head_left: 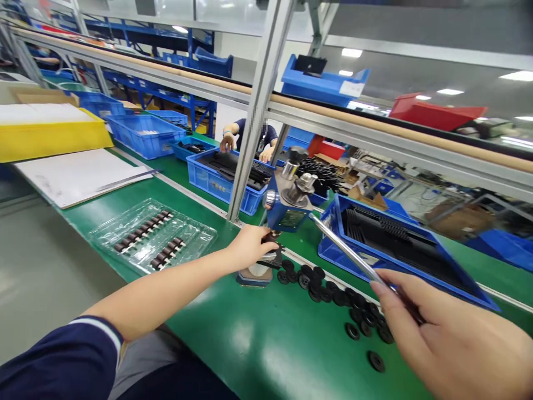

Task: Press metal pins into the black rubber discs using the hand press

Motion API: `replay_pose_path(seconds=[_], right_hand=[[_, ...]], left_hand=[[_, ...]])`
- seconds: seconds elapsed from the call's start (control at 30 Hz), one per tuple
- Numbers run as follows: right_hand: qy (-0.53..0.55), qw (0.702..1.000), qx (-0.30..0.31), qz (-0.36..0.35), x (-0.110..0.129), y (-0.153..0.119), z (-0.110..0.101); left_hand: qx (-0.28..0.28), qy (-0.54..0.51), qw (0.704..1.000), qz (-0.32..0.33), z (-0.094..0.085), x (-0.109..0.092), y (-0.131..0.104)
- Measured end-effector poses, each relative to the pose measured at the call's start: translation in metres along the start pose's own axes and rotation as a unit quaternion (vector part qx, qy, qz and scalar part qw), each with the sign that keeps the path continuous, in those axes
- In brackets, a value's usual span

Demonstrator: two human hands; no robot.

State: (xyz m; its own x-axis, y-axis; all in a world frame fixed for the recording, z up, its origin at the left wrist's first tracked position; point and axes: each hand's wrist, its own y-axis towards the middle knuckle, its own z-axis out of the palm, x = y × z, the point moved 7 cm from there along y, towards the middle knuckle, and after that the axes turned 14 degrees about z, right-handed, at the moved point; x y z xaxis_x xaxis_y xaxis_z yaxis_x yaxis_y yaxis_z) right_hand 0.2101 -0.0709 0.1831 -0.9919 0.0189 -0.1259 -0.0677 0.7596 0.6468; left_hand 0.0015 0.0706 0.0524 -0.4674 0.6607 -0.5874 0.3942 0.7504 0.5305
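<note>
A blue arbor press (287, 216) stands on the green bench in front of me. My right hand (445, 328) is closed around the end of its long metal lever (345, 250), which slopes down toward me. My left hand (247, 247) reaches under the press head, with thumb and fingers closed about a small dark part (270, 238). The fingers and press hide most of that part. Beneath it, a black piece (272, 258) lies above the press base (254, 278). Loose black rings (327, 291) are scattered to the right of the base.
Left of the press, a clear plastic tray (200, 239) holds rows of dark rollers. Blue crates (210, 180) with black parts line the back, another crate (328, 244) at right. An aluminium post (256, 116) rises behind the press. A co-worker's hands (227, 141) are beyond it.
</note>
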Motion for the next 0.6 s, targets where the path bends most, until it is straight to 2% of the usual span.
replay_pose_path(seconds=[0.1,0.3,0.43,0.6], right_hand=[[-0.023,0.999,0.014,-0.03,0.012,0.001,-0.008],[0.03,0.999,0.012,-0.043,0.011,0.013,-0.016],[0.025,0.999,0.004,-0.026,0.01,-0.001,-0.008],[0.007,0.999,-0.044,-0.01,0.016,-0.023,-0.001]], left_hand=[[0.001,-0.009,1.0,-0.006,0.003,0.001,-0.001],[-0.001,-0.02,0.999,-0.029,0.004,0.001,-0.002],[-0.004,-0.029,0.999,-0.029,0.005,0.0,-0.003],[-0.013,-0.029,0.999,-0.035,0.006,0.002,-0.005]])
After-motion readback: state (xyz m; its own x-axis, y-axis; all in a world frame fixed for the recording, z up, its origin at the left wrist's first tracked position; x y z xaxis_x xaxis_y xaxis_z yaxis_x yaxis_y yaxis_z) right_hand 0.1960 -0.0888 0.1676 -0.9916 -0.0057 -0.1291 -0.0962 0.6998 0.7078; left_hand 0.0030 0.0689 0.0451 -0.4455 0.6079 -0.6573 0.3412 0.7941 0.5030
